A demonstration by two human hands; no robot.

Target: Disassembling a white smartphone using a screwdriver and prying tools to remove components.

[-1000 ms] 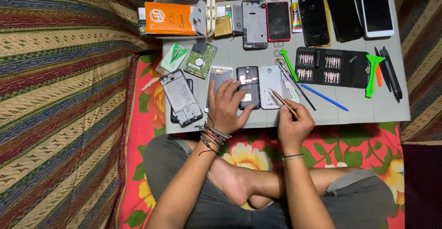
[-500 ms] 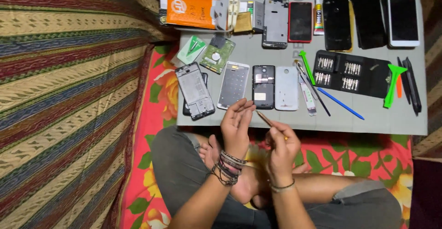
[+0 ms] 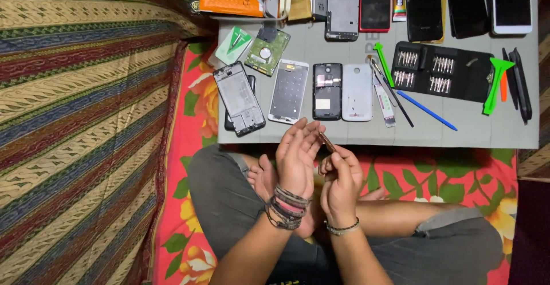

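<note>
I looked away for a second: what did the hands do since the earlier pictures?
Both hands drew back from the grey board to the lap. The left hand left the black opened phone and is open; the right hand still holds the thin tool. Phones and tools lie as before.

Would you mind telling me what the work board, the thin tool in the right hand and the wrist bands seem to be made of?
The work board looks like matte grey card or plastic: flat, no shine. The thin tool in the right hand seems metal with a brownish shaft; too small to be sure. The bands on the left wrist look like beads and cord, in several dark and pink strands.
</note>
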